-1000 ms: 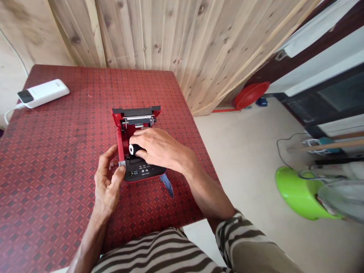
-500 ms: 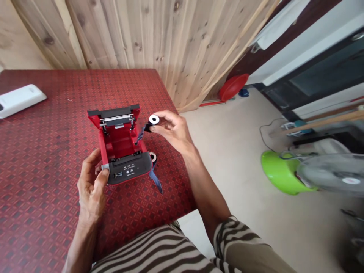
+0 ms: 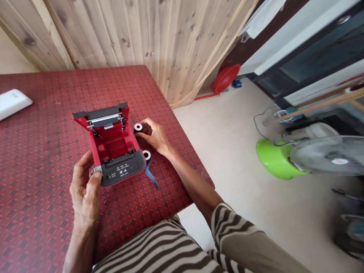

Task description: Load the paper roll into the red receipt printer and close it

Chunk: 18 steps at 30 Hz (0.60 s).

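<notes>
My left hand [image 3: 86,187] grips the near left corner of a red and black label printer [image 3: 123,167], its thumb on the grey corner piece. The printer's lid [image 3: 104,115] stands raised, and the red bay inside shows bare. Beyond the printer's right side, my right hand [image 3: 153,134] pinches a small dark roll with a white core [image 3: 138,127], low at the table top; whether the roll rests on the table I cannot tell. A second roll [image 3: 147,154] lies by the printer's right front corner, with a dark blue strip [image 3: 152,177] trailing from it toward me.
A red patterned cloth covers the table [image 3: 42,159]. At the far left lies a white power bank-like device [image 3: 14,103]. A wooden plank wall [image 3: 113,34] rises behind. On the floor to the right are a green tub [image 3: 273,159], a fan [image 3: 330,155] and a red basin [image 3: 226,78].
My right hand has lowered the roll from above the printer's right edge to beside it on the right. The roll's loose strip is now hidden. My left hand keeps its grip.
</notes>
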Each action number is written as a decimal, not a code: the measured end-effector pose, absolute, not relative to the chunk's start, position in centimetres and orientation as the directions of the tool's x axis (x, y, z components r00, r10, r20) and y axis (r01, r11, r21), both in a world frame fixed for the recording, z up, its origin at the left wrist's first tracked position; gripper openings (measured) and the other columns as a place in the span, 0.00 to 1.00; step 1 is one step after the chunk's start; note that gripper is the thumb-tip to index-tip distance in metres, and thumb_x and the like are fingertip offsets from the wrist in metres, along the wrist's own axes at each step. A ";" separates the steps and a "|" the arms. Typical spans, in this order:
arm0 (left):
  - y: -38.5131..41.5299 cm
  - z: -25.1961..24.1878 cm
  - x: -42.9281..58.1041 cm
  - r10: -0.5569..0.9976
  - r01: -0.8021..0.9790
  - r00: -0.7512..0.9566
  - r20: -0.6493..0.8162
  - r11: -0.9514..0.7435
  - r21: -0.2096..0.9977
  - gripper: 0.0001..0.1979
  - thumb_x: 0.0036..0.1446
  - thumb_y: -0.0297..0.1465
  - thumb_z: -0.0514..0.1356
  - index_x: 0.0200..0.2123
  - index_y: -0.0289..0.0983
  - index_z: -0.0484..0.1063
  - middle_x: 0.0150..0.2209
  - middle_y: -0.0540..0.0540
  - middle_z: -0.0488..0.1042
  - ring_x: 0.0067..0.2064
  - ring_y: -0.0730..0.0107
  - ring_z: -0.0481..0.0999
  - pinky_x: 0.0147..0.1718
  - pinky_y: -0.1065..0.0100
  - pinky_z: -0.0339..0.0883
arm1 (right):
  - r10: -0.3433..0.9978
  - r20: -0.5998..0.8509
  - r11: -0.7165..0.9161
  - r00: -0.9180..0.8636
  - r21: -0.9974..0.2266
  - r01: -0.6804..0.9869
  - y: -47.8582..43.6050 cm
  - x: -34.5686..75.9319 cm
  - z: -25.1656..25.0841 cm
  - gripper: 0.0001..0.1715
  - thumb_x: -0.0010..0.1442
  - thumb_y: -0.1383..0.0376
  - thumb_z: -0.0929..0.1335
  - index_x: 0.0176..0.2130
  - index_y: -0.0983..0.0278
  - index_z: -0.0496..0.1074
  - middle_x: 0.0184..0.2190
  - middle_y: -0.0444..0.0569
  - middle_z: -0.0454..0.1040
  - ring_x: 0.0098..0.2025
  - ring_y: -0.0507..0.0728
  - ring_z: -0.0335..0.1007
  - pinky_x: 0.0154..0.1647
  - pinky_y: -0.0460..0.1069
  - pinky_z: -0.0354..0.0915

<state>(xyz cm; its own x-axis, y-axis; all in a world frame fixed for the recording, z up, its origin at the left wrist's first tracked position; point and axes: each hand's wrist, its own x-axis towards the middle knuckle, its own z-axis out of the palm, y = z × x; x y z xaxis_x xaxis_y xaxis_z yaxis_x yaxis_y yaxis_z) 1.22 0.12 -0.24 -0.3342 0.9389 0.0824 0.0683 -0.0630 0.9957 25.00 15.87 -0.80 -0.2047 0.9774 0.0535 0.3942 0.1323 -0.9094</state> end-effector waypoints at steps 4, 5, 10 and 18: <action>0.1 -0.1 1.3 0.937 0.070 -0.341 0.079 -0.058 0.996 0.25 0.71 0.39 0.65 0.69 0.50 0.76 0.65 0.47 0.78 0.67 0.52 0.75 0.71 0.53 0.66 | 0.981 0.080 0.152 -0.175 -0.878 0.454 14.1 27.5 0.0 0.23 0.62 0.64 0.78 0.54 0.65 0.76 0.51 0.55 0.85 0.50 0.59 0.82 0.52 0.54 0.74; 0.1 -0.1 1.4 0.936 0.072 -0.342 0.081 -0.060 0.996 0.25 0.70 0.39 0.65 0.69 0.50 0.76 0.65 0.47 0.78 0.67 0.52 0.76 0.70 0.53 0.66 | 0.979 0.085 0.165 -0.187 -0.868 0.468 13.3 28.3 0.3 0.18 0.65 0.66 0.75 0.54 0.64 0.77 0.51 0.55 0.85 0.50 0.59 0.82 0.53 0.54 0.74; 0.2 -0.1 1.6 0.931 0.104 -0.349 0.107 -0.075 0.992 0.25 0.70 0.40 0.64 0.68 0.50 0.76 0.65 0.46 0.78 0.67 0.52 0.76 0.69 0.53 0.67 | 0.912 -0.017 0.202 -0.411 -0.852 0.482 9.1 30.4 0.9 0.21 0.63 0.74 0.73 0.55 0.62 0.80 0.52 0.52 0.85 0.47 0.57 0.82 0.53 0.55 0.75; -0.1 -0.4 1.4 0.935 0.080 -0.343 0.092 -0.069 0.994 0.25 0.70 0.41 0.66 0.68 0.50 0.76 0.65 0.47 0.79 0.66 0.53 0.77 0.66 0.57 0.70 | 0.938 0.116 0.257 -0.326 -0.866 0.430 7.3 28.6 2.0 0.12 0.65 0.71 0.74 0.49 0.61 0.79 0.47 0.49 0.86 0.49 0.59 0.82 0.54 0.57 0.75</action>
